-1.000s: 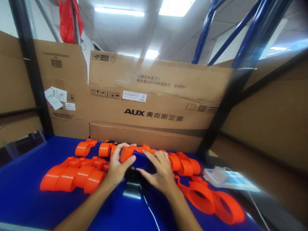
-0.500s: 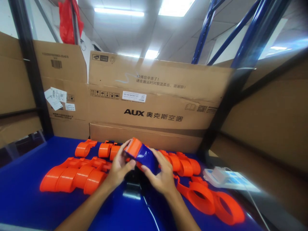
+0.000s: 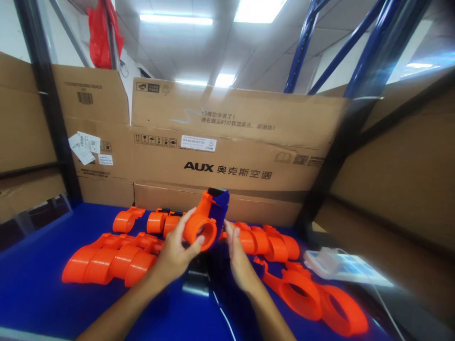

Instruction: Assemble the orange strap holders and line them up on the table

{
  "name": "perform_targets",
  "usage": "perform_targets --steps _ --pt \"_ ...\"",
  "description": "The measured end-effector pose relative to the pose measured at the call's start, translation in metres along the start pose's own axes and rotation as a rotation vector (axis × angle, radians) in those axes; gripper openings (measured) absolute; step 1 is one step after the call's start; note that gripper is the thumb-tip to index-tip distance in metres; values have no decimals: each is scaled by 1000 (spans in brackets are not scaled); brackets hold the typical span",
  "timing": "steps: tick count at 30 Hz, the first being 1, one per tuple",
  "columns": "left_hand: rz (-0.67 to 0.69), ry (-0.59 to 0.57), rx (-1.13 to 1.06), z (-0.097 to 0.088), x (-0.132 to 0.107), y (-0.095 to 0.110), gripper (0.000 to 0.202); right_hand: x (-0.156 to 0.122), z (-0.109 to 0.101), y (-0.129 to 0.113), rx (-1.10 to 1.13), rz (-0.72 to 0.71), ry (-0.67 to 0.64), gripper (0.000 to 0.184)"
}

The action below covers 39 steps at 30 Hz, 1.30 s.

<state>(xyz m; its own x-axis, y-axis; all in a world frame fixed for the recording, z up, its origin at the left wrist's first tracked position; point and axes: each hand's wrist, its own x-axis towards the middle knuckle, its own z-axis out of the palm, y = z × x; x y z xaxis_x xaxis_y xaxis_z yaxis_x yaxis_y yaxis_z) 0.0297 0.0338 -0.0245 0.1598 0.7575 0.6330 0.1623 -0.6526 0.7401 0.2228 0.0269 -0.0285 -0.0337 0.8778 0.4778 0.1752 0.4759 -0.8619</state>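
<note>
An orange and blue tape dispenser (image 3: 201,229) is held up over the middle of the table, its round orange ring facing me and its dark-tipped end pointing up. My left hand (image 3: 177,251) is wrapped round the ring from the left, thumb on the near rim. On the other side, my right hand (image 3: 237,255) has its fingers stretched out along the blue part; whether they touch it is hard to tell. Below the dispenser, a dark object with a shiny metallic front (image 3: 196,284) stands on the blue tabletop (image 3: 156,317), partly covered by my hands.
Orange dispenser bodies (image 3: 106,263) lie in a row at left, with several more (image 3: 138,220) behind. Others (image 3: 273,244) sit at back right, and large orange rings (image 3: 302,293) lie front right. A white power strip (image 3: 344,267) and white cable (image 3: 223,315) are nearby. Cardboard (image 3: 227,142) walls the back.
The dispenser has been turned so its ring faces me and its end points up. My right hand has loosened from the blue part and its fingers have straightened.
</note>
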Motion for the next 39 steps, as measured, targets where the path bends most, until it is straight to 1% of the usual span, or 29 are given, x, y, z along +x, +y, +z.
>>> perform_targets --steps 2,5,7,8,9,11,13,15,18,22,27,30,33,36,38,39 --pt "-11 84 153 -25 10 -2 67 2 -3 -2 -4 22 -1 69" --pt "-51 186 454 -79 31 -13 61 4 -6 -2 -31 18 16 70" --pt "-105 194 675 -116 44 -26 56 4 -6 -1 -60 2 25 69" --pt "-136 187 778 -132 49 -32 54 4 -6 0 -70 -4 29 68" --pt "-158 178 865 -145 52 -39 52 4 -5 0 -71 -11 38 67" --pt "-199 112 995 -161 54 -53 52 4 -4 0 -49 -35 64 62" --pt "-290 45 1107 -167 53 -65 51 4 -4 0 -26 -78 109 57" --pt "-373 -35 1195 -165 50 -75 50 4 -6 -1 -28 -112 156 55" --pt "-429 -118 1274 -161 50 -84 49 4 -8 -3 -35 -120 194 56" --pt "-411 -158 1287 -158 52 -93 51 4 -10 -7 -77 -134 199 55" --pt "-385 -227 1219 -155 48 -108 48 2 -10 -11 -141 -160 189 60" --pt "-353 -276 1187 -155 45 -111 48 2 -10 -12 -146 -173 198 61" --pt "-320 -269 1183 -166 50 -107 55 2 -10 -11 -141 -184 204 61" --pt "-318 -157 1241 -188 60 -102 59 3 -10 -11 -141 -185 209 61" --pt "-371 -100 1285 -205 64 -104 59 3 -11 -11 -143 -179 207 61" --pt "-416 -94 1290 -212 63 -106 60 4 -11 -11 -146 -174 205 61"
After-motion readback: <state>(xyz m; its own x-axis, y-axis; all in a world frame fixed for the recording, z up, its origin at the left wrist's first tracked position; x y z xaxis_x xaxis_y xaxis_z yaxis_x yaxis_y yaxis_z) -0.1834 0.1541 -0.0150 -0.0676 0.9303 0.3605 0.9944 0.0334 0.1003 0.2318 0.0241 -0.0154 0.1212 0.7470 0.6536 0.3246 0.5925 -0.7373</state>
